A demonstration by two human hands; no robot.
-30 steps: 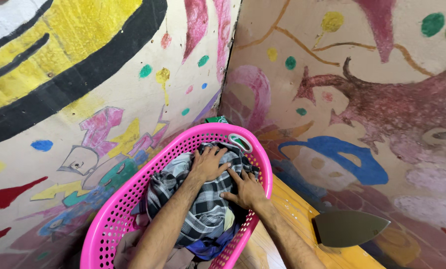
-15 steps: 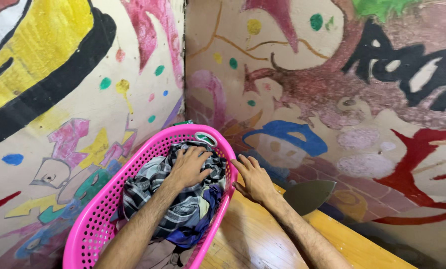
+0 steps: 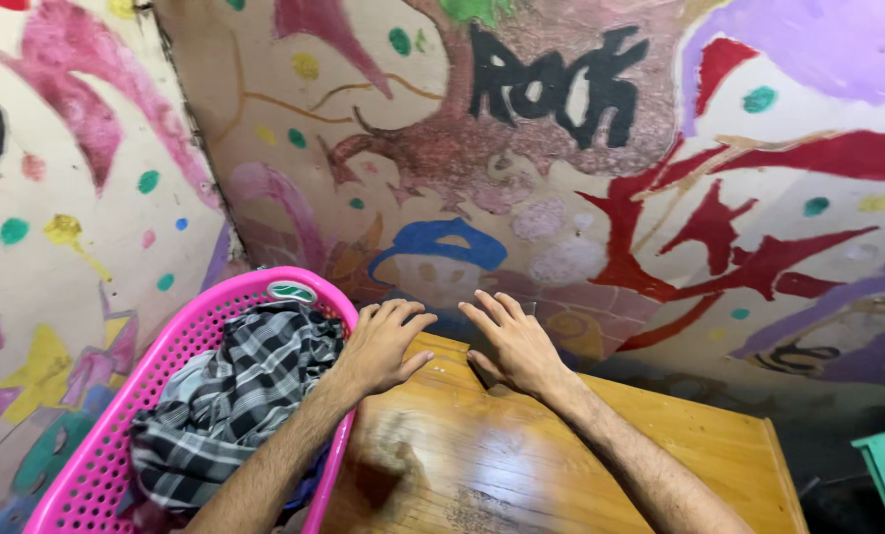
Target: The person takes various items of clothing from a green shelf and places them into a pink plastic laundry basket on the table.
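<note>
Pink perforated plastic laundry basket point(image 3: 116, 435) sits full of grey checked cloth point(image 3: 234, 396); left hand point(image 3: 381, 341) and right hand point(image 3: 517, 341), fingers loosely spread, empty above glossy wooden table point(image 3: 581, 465); nothing laid out.

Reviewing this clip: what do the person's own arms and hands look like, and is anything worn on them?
Both forearms are bare as far as the frame shows, with no sleeve edge in view. The left hand and right hand wear no gloves, and no rings, watch or wristband are visible. The forearms have visible dark hair. No markings or bandages show.
</note>
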